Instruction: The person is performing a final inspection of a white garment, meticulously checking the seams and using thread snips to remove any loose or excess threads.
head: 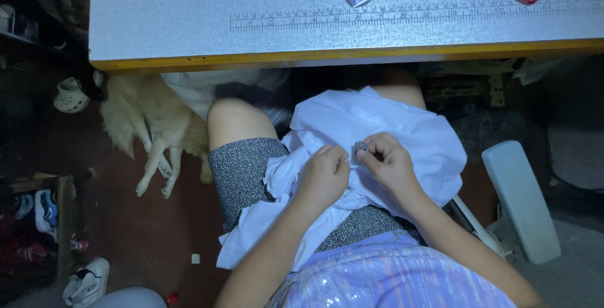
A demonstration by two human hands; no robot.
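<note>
Dim floor lay below the grey surface [189,18], a pale dog [151,132] stretched at left. On the lap, the left hand [324,173] had its fingers pinched on the white cloth [402,132], and the right hand [390,160] pinched a small grey piece [360,151] against it. A loose grip in that poor light could have dropped the piece into the folds.
</note>
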